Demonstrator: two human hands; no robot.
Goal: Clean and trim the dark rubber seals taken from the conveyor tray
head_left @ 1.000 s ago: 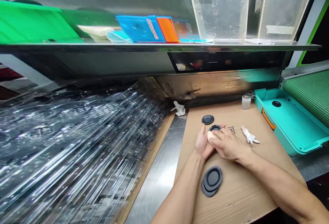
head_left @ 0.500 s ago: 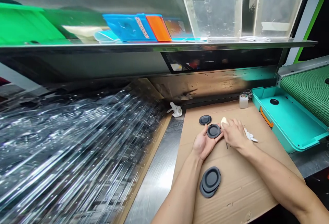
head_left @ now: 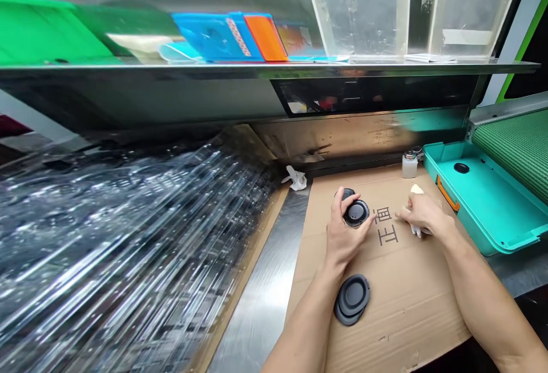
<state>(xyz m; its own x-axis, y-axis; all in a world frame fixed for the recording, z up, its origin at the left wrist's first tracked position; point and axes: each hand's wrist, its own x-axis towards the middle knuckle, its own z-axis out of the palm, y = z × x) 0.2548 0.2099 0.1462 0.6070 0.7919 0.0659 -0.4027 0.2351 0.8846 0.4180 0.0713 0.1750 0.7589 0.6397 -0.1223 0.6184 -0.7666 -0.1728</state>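
My left hand point(head_left: 345, 239) is closed round the edge of a black round lid point(head_left: 357, 213), thumb on one side and fingers on the other. Partly hidden behind those fingers is another black lid point(head_left: 347, 193) on the cardboard sheet point(head_left: 411, 299). My right hand point(head_left: 428, 214) is closed, apart from the lid, with a cream-coloured wad point(head_left: 416, 189) showing above the fingers. Beneath this hand pokes out a crumpled white cloth or glove point(head_left: 416, 230). Nearer me, two stacked black lids point(head_left: 354, 296) overlap on the cardboard.
Right of the cardboard stands a teal tray point(head_left: 500, 207) with a black lid point(head_left: 461, 168) in it, beside a green conveyor belt point(head_left: 518, 148). A small bottle point(head_left: 410, 165) stands at the back. Clear plastic packaging point(head_left: 141, 247) covers the left side. A metal shelf point(head_left: 257, 69) hangs across.
The lid in my left hand has gone from lying on the open fingers to being gripped by its edge, another face showing. My right hand has moved right with the wad, uncovering printed characters.
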